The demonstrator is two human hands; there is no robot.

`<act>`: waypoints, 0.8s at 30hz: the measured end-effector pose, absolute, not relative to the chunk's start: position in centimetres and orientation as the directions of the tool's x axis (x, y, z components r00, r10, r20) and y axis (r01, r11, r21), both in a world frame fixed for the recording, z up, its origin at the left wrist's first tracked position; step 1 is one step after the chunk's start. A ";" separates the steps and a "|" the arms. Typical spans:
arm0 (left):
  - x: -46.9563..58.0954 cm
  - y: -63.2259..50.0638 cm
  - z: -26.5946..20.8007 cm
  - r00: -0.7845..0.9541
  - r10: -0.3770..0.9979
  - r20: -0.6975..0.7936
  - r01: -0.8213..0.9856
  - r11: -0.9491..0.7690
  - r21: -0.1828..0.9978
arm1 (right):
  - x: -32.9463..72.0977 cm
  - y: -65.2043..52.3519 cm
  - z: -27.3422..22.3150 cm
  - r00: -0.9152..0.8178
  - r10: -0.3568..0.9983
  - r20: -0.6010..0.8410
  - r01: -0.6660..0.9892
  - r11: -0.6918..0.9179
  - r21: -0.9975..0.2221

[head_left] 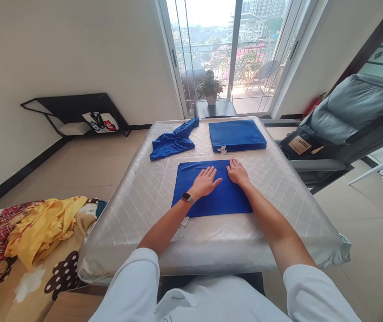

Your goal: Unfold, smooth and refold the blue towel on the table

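A blue cloth (225, 197) lies flat as a rectangle on the table in front of me, a white tag poking out at its near left corner. My left hand (205, 181) rests palm down on its upper middle, fingers stretched out and thumb apart. Along the far right edge of the same cloth, my right hand (237, 171) also lies flat with straight fingers. Behind it sits a neat stack of folded blue cloths (236, 133) with white tags at its front. A crumpled blue cloth (174, 142) lies loose at the far left of the table.
The table (138, 201) wears a shiny silver quilted cover. A chair with a potted plant (210, 85) stands beyond its far edge, before a glass door. At right is a grey recliner (342, 116); at left, yellow clothing (44, 228) lies on a patterned bed.
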State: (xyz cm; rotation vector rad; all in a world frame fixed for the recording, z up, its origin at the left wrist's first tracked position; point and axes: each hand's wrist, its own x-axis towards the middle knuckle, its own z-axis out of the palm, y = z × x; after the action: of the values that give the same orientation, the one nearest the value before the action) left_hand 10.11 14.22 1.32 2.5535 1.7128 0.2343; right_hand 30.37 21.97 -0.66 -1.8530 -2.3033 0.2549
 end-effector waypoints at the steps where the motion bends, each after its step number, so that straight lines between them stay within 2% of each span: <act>1: 11.8 15.1 1.3 0.403 0.911 0.088 0.900 -0.412 0.140 | 30.4 21.9 -0.6 -0.213 0.977 0.031 0.947 0.214 -0.239; 3: 14.3 17.1 1.0 0.399 0.912 0.093 0.900 -0.409 0.150 | 30.4 21.9 -0.6 -0.219 0.975 0.035 0.947 0.221 -0.234; 7: 14.4 19.6 0.1 0.259 0.962 0.086 0.944 -0.271 0.186 | 30.5 22.0 -0.6 -0.215 0.976 0.030 0.949 0.216 -0.230; 16: -0.4 18.2 -1.2 -0.054 0.996 0.072 0.982 0.040 0.183 | 30.5 22.3 -1.0 -0.203 0.979 0.025 0.947 0.203 -0.248; 24: -3.1 17.6 -1.9 -0.087 0.993 0.083 0.977 0.069 0.200 | 30.1 21.7 -0.1 -0.173 0.985 0.003 0.957 0.169 -0.236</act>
State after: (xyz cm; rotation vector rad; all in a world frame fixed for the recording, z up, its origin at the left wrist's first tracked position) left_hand -3.08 17.63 -1.93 2.0696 2.2404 0.3138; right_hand 30.12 21.70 -0.07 -1.9120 -2.2784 0.2693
